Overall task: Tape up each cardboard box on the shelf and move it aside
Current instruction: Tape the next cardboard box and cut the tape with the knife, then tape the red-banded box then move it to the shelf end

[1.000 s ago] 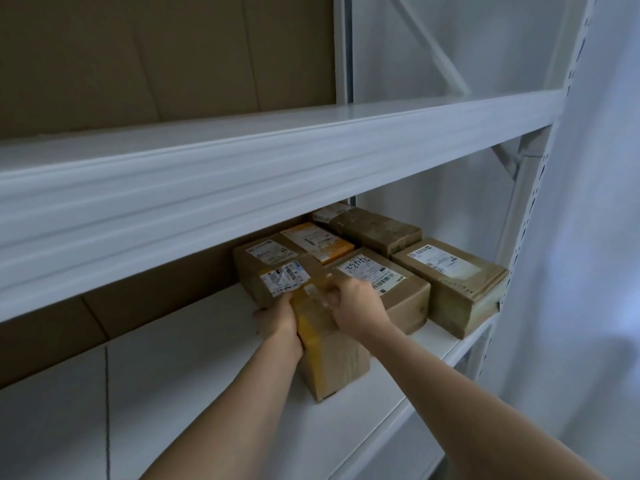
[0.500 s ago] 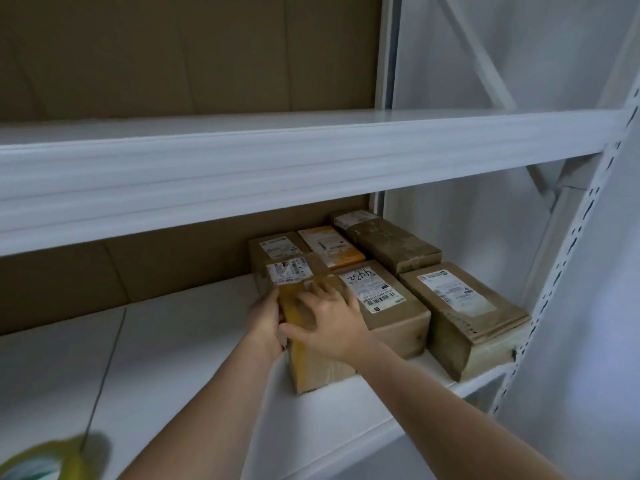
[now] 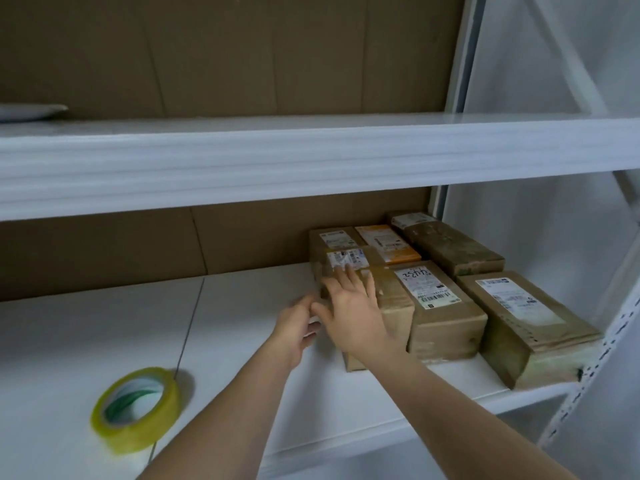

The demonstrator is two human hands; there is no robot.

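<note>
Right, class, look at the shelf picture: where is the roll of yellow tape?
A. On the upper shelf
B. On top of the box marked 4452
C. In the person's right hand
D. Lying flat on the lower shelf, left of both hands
D: the roll of yellow tape lies flat on the lower shelf, left of the left hand and right hand, and neither hand touches it.

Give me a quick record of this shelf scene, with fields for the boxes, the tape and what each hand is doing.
boxes: group of labelled cardboard boxes at the right end of the lower shelf
box being handled: front left box
right hand: flat, fingers spread, on top of that box
left hand: at the box's left side, grip unclear
tape roll: yellowish, lying flat on the shelf to the left, untouched
</note>
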